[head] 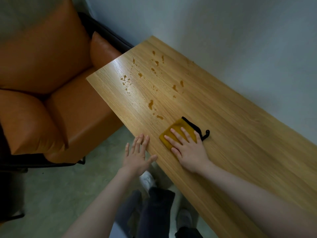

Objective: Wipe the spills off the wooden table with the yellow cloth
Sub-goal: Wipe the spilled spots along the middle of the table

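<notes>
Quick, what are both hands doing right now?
Left hand: open, fingers straight, at the wooden table edge, holding nothing.
Right hand: open, fingers flat, pressing on the yellow cloth.

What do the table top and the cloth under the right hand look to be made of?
Wooden table: light wood or wood-look laminate, smooth with a slight sheen; straight grain lines and a glare streak show. Yellow cloth: soft, matte woven fabric with black edging and a loop.

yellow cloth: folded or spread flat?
Folded, apparently. The yellow cloth is a small compact pad under the right hand, which presses it flat-fingered on the wooden table. The layer count cannot be told.
</notes>
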